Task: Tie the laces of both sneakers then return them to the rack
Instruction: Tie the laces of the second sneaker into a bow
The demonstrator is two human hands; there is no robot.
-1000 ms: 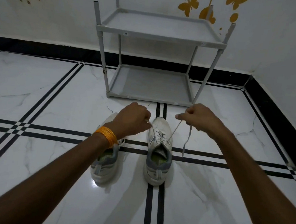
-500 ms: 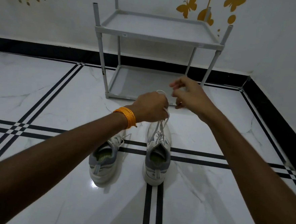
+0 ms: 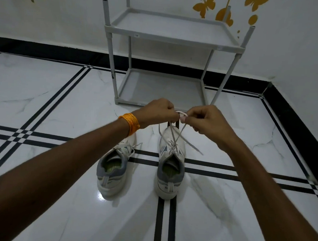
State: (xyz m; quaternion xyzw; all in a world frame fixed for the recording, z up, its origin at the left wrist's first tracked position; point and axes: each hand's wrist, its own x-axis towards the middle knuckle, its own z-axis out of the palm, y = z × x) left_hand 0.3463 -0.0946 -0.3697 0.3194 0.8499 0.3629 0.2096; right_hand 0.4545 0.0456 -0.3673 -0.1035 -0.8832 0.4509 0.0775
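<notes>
Two white and grey sneakers stand side by side on the floor, heels toward me. The right sneaker (image 3: 170, 170) has its white laces (image 3: 174, 136) pulled up and crossed above the toe. My left hand (image 3: 157, 111) and my right hand (image 3: 207, 121) meet above that toe, both pinching the laces, with a small loop between the fingertips. One loose lace end hangs down to the right. The left sneaker (image 3: 112, 170) sits partly under my left forearm, its laces lying slack. The grey two-shelf rack (image 3: 172, 37) stands behind the shoes against the wall, both shelves bare.
The floor is glossy white marble (image 3: 43, 101) with black stripe inlays. A black skirting (image 3: 52, 49) runs along the white wall, and another wall closes in at the right (image 3: 308, 74). An orange thread band (image 3: 129, 123) circles my left wrist.
Both hands pulled the laces apart a second ago, then rose toward the rack. Now they have come down and together over the right sneaker's toe, forming a small loop.
</notes>
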